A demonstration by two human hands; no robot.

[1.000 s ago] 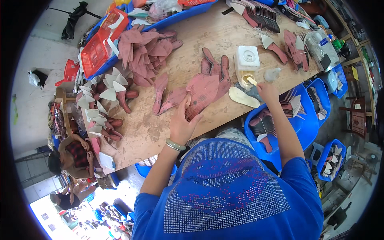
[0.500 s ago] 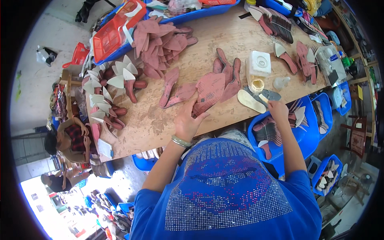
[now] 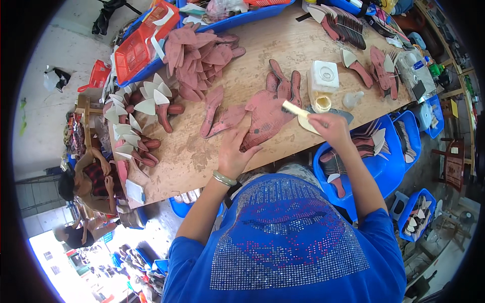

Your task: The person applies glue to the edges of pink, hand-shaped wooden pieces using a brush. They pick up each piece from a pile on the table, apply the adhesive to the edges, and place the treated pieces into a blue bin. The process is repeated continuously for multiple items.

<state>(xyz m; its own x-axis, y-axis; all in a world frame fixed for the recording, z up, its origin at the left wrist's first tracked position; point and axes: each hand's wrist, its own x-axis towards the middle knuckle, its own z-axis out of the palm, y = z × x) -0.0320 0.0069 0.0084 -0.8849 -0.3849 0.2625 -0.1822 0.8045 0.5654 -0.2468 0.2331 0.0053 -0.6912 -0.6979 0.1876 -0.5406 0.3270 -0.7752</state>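
My left hand grips the near end of a reddish shoe insole lying on the wooden table, its thumb stretched to the right. In my right hand is a pale, flat-handled brush, its tip above the insole's right edge. Beneath that hand lies a cream sole piece, partly covered. Just beyond it stand an open jar of yellowish glue and a white foam-like block. More reddish insoles lie to the left, and several overlap at the far end of the held one.
A heap of reddish insoles and bunches with white tips cover the table's left side. Blue bins hold more pieces at the right front edge. A small clear bottle is near the jar. Another person sits at left.
My right hand has lifted the brush from beside the jar and moved it left over the insole. My left hand stays at the insole's near end.
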